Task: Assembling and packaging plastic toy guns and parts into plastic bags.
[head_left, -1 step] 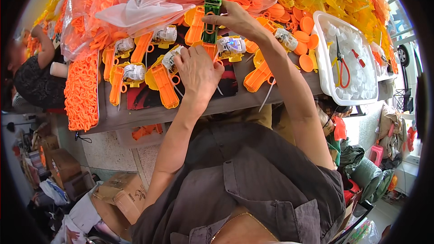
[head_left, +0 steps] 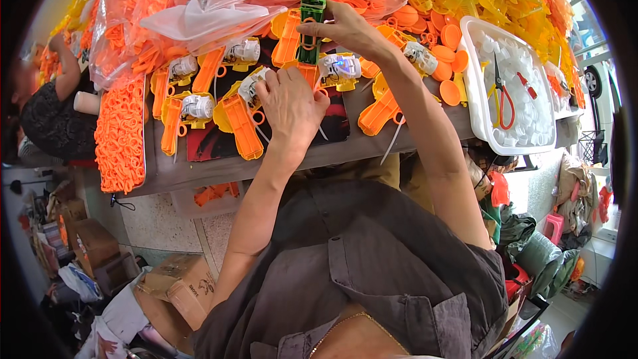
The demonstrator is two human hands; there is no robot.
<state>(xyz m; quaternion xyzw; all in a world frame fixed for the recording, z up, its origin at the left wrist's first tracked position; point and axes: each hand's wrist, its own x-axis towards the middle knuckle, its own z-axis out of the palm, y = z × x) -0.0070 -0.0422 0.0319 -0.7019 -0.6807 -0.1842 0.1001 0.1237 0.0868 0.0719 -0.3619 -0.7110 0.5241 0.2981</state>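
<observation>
Upper centre of frame: right hand (head_left: 345,26) pinches the green toy-gun shell (head_left: 310,16) by its top, left hand (head_left: 289,103) presses closed on its orange half (head_left: 307,73); probably light, rigid plastic, best gripped by edges.

grey table (head_left: 219,163) heaped with orange toy parts (head_left: 119,136)

Left hand's (head_left: 290,108) fingertips hidden underneath

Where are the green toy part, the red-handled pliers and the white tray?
green toy part (head_left: 311,16), head view, on its upper body
pliers (head_left: 504,103), head view, on the red handles
white tray (head_left: 480,126), head view, on its left rim
</observation>
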